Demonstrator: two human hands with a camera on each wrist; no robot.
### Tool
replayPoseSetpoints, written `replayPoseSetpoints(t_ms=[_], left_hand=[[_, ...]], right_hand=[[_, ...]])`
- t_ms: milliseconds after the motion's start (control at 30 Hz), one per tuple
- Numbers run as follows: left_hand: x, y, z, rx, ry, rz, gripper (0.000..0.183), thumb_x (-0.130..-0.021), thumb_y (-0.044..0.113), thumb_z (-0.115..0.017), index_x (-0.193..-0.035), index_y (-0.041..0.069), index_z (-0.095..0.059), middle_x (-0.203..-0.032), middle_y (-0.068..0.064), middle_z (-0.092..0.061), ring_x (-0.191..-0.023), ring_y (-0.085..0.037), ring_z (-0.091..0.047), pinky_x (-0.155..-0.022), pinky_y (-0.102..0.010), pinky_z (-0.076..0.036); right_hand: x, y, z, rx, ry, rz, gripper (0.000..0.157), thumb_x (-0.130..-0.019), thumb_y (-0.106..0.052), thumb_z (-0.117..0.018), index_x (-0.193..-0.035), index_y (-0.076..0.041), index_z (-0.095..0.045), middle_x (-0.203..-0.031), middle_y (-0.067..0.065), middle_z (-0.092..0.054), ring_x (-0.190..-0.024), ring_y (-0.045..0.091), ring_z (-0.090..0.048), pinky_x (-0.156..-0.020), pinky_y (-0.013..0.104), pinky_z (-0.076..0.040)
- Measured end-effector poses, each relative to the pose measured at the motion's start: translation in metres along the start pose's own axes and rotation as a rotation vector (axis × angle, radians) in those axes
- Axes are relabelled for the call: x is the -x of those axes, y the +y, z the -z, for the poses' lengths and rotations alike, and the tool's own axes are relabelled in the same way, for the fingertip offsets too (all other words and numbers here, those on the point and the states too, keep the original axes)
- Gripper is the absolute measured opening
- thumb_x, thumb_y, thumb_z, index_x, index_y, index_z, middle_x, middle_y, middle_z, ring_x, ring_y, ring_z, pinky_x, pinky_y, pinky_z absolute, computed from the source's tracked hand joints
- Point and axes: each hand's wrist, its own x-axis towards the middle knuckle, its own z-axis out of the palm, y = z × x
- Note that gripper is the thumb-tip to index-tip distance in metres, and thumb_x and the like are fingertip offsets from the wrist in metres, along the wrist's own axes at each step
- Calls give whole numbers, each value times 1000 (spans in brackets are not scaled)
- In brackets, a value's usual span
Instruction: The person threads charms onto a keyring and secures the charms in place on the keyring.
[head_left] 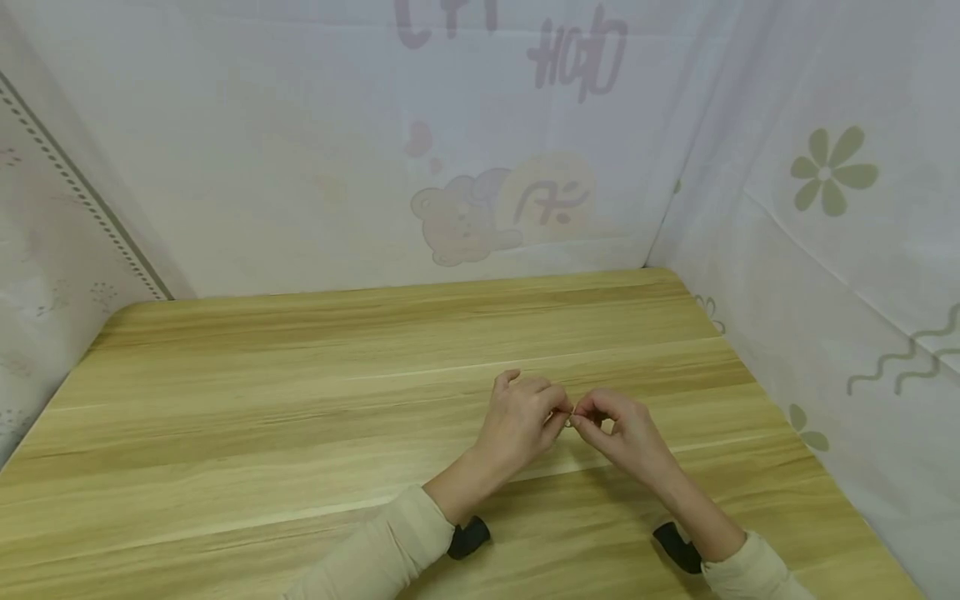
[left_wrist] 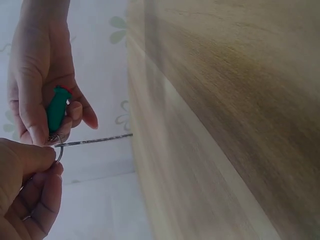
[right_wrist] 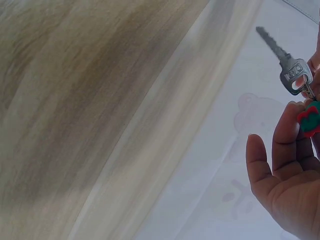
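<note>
Over the right part of the table, my left hand [head_left: 517, 417] and right hand [head_left: 626, 433] meet fingertip to fingertip. My left thumb and finger pinch a metal key ring [left_wrist: 61, 152], seen in the left wrist view. A silver key [right_wrist: 292, 70] with a toothed blade hangs on the ring, pointing down toward the tabletop. Attached by a short chain is a green and red keychain charm [left_wrist: 57, 110], lying against my right fingers. The right fingertips pinch where the chain joins the ring. In the head view the key is mostly hidden by the fingers.
The wood-grain table [head_left: 262, 400] stretches under both hands. Behind it hangs a white printed curtain [head_left: 300, 167], and another curtain [head_left: 840, 275] runs along the right edge. Black wrist-camera parts [head_left: 469, 538] show by the cuffs.
</note>
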Motion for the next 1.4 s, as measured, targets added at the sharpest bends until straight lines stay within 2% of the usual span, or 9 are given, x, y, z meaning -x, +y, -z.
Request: replayPoseSetpoints(t_ms=[333, 467, 600, 700, 867, 933, 1100, 1300, 1400], left_hand=[[0, -2, -1, 123, -33, 114, 11, -79, 11, -74, -71, 18, -70, -65, 9, -65, -58, -2, -57, -89, -50, -45], [0, -4, -2, 145, 0, 113, 10, -77, 9, -75, -72, 17, -72, -64, 9, -66, -56, -1, -57, -74, -32, -49], [-1, -5, -3, 169, 18, 98, 9, -76, 7, -76, -72, 15, -72, -63, 8, -67, -52, 1, -56, -55, -15, -36], [-1, -6, -3, 171, 12, 90, 9, -75, 9, -76, -72, 16, -72, -62, 9, -67, -52, 2, -55, -55, -12, -31], [0, -6, -4, 172, -23, 105, 7, -76, 12, -77, -75, 17, -72, -65, 10, -67, -54, 1, -57, -56, -15, -30], [0, -5, -4, 174, -38, 114, 6, -77, 14, -77, -78, 16, -71, -66, 9, -68, -56, -1, -58, -63, -20, -38], [2, -6, -4, 213, -45, 123, 3, -79, 14, -75, -80, 15, -72, -69, 8, -70, -59, -3, -61, -83, -45, -48], [2, -6, -4, 271, -3, 161, 4, -79, 13, -75, -76, 13, -73, -69, 6, -71, -54, -3, -60, -59, -14, -43], [3, -6, -4, 301, 6, 179, 6, -79, 11, -75, -74, 12, -72, -68, 5, -70, -51, -3, -58, -49, -7, -38]], right_hand=[[-1, 0, 0, -10, -21, -25, 14, -85, -2, -67, -81, -15, -63, -75, -8, -61, -66, 1, -52, -59, 21, -47], [-1, -1, 0, -19, -27, -29, 13, -85, -3, -66, -82, -15, -63, -76, -7, -62, -67, 2, -52, -60, 22, -48], [0, 2, 0, -21, -27, -25, 14, -85, -1, -66, -82, -14, -62, -76, -7, -61, -67, 2, -53, -61, 22, -48], [1, 3, 0, -17, -24, -22, 15, -85, 0, -65, -81, -14, -62, -75, -7, -61, -67, 2, -53, -61, 22, -48], [1, 2, 0, 0, -10, -19, 16, -85, 1, -66, -80, -14, -62, -74, -8, -60, -68, 1, -52, -61, 23, -48], [1, 1, 0, 3, -5, -24, 16, -85, 1, -65, -80, -14, -62, -73, -8, -60, -68, 1, -52, -61, 23, -48], [0, -1, 2, -6, -14, -56, 13, -86, -2, -65, -81, -13, -62, -73, -7, -60, -68, 2, -52, -62, 23, -48], [-1, -1, 3, -18, -35, -81, 10, -86, -3, -65, -83, -12, -62, -75, -8, -61, -68, 2, -53, -63, 23, -49], [-1, 0, 3, -23, -33, -79, 10, -86, -3, -65, -83, -12, -62, -75, -8, -60, -67, 2, -52, -62, 23, -48]])
